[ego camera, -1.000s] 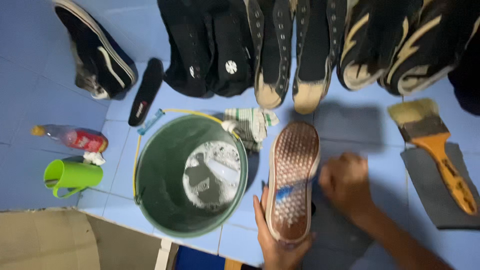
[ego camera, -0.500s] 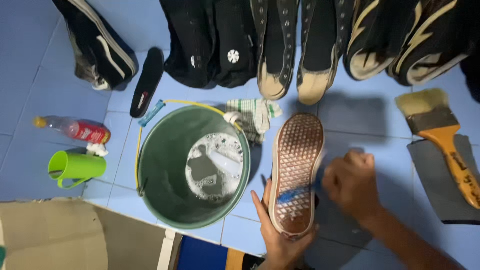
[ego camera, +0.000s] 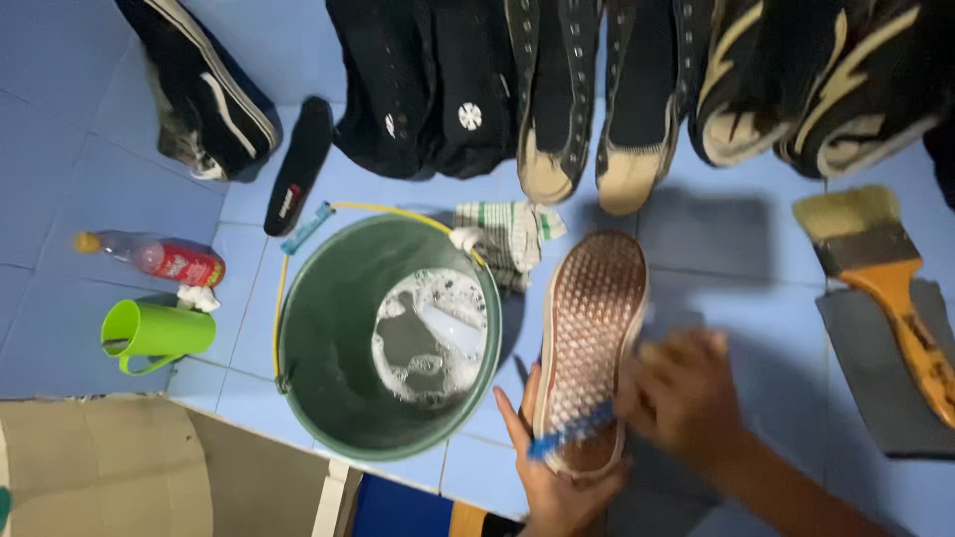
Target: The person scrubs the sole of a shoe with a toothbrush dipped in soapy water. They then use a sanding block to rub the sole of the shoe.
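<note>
Blue tile floor: my left hand (ego camera: 552, 477) cups the wet, slippery shoe (ego camera: 589, 343) sole-up; right hand (ego camera: 686, 393) grips the brush (ego camera: 572, 436).

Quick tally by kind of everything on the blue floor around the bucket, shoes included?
Shoes: 8 (one sole-up in the left hand, seven along the top)
Loose insole: 1
Green bucket: 1
Green cup: 1
Bottle: 1
Brushes: 2 (blue one in the right hand, paintbrush)
Rag: 1
Total: 15
</note>
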